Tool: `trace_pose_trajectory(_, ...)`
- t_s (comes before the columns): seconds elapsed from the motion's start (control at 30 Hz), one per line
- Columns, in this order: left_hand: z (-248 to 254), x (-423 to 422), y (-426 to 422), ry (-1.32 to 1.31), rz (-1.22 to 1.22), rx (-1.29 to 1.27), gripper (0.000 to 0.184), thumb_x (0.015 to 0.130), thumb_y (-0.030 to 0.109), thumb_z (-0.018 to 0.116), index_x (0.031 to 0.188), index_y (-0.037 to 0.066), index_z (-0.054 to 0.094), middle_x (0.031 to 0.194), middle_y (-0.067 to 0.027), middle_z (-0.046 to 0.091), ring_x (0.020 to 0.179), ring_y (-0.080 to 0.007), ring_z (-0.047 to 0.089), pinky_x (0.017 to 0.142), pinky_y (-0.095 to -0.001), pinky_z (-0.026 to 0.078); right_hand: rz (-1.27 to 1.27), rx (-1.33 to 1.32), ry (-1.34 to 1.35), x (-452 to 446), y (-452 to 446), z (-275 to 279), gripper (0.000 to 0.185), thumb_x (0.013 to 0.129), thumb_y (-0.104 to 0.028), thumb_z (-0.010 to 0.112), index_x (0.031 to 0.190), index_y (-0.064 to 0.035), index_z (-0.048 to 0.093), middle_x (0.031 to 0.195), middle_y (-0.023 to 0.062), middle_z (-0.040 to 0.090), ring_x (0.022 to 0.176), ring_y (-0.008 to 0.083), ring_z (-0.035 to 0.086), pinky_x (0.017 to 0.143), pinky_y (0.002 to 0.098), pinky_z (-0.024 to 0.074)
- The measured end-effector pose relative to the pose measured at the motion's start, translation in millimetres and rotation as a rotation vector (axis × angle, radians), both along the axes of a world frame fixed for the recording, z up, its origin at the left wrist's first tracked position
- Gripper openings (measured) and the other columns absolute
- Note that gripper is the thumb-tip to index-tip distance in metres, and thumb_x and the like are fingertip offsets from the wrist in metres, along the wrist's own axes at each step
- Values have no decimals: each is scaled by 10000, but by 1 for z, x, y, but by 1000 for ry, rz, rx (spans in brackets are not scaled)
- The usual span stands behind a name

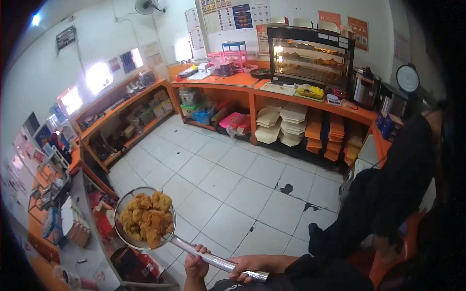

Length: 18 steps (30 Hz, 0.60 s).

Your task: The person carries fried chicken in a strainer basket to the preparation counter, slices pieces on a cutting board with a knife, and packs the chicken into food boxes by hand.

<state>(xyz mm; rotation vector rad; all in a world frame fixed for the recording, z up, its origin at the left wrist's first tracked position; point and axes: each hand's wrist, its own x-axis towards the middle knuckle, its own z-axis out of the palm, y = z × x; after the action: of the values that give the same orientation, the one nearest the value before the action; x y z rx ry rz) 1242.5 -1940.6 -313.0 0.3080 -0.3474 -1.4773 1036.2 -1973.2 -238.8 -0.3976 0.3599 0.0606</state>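
Observation:
A round wire strainer [171, 237] with a long metal handle is held out over the floor at the lower left. Several golden-brown fried pieces [147, 218] are heaped in its basket. My left hand [196, 262] is wrapped round the middle of the handle. Nearer its end, my right hand [246, 266] grips the same handle, close to my body. The basket is level enough that the pieces rest inside its rim.
A seated person [388, 179] in dark clothes is at the right, one foot on the tiled floor [228, 194]. Along the back runs an orange counter [233, 80] with a glass food warmer [310, 60]. A grey counter [99, 233] stands at the left.

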Motion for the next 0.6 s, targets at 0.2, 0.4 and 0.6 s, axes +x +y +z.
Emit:
trace_pose_trajectory(0.2, 1, -14, -183, 36, -284, -1, 468, 721, -19, 658, 1129, 71, 447, 956, -28, 480, 941, -190, 495, 935, -395, 392, -242, 5, -25, -19, -129, 12, 620, 866, -33, 534, 1344, -107, 147, 685, 20, 419, 498, 58, 404, 397, 200, 355)
trace_pose_trajectory(0.4, -11, -67, -376, 91, -462, -13, 437, 722, -28, 649, 1111, 71, 477, 957, -35, 482, 934, -191, 496, 945, -388, 386, -438, 19, 12, -64, -279, 9, 604, 869, -38, 533, 1350, -124, 179, 661, 15, 412, 513, 61, 416, 415, 201, 362)
trace_pose_trajectory(0.6, 13, -113, -536, 73, -515, 67, 413, 716, -50, 637, 1085, 76, 503, 937, -33, 496, 919, -191, 504, 932, -387, 408, -496, 57, -51, -106, -433, 28, 604, 882, -38, 511, 1362, -110, 152, 704, 24, 415, 525, 61, 404, 433, 203, 369)
